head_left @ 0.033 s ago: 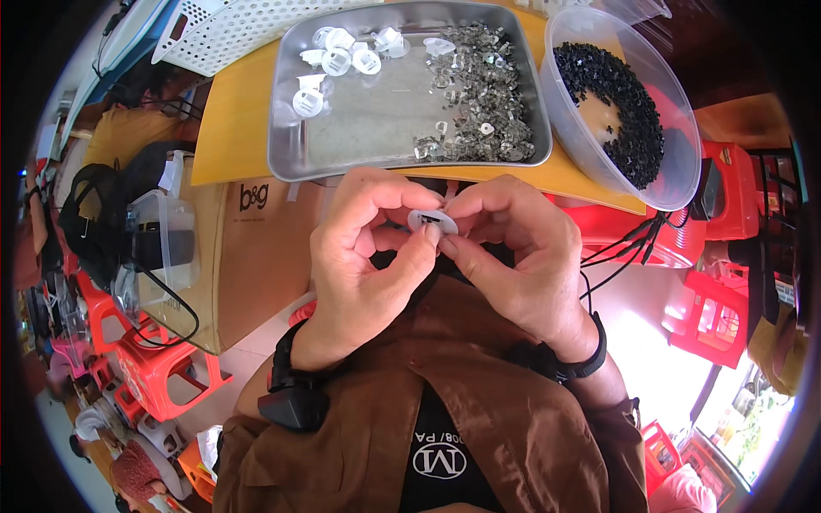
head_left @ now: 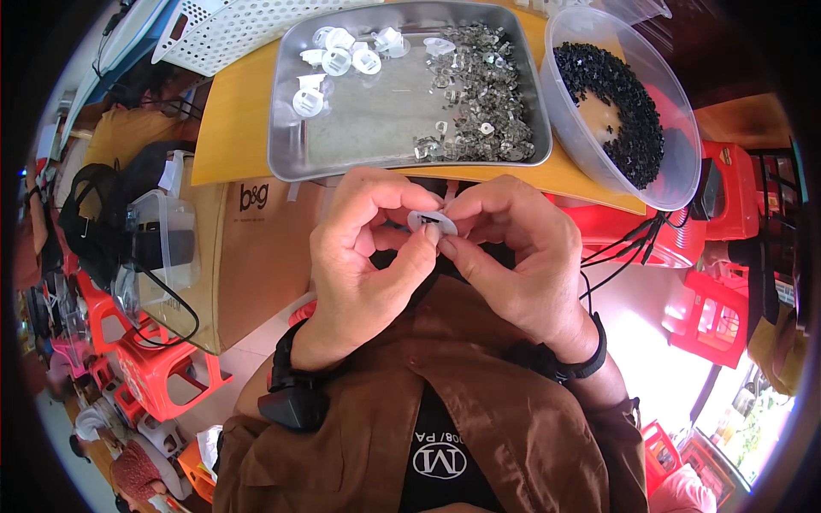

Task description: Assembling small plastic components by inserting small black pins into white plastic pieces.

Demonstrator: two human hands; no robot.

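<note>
Between my two hands, just off the near edge of the table, is a small round white plastic part with a dark slot in its face. My left hand is closed on its left side, thumb tip pressed near the slot. My right hand pinches the right side with thumb and forefinger. Beyond the hands lies a metal tray. Similar white plastic parts sit at its far left, and a heap of small shiny clear and metallic pieces fills its right side.
Right of the tray stands a clear plastic bowl holding small black pieces. A white perforated basket is at the far left. Below the table are a cardboard box, red stools and black cables. Another person sits at left.
</note>
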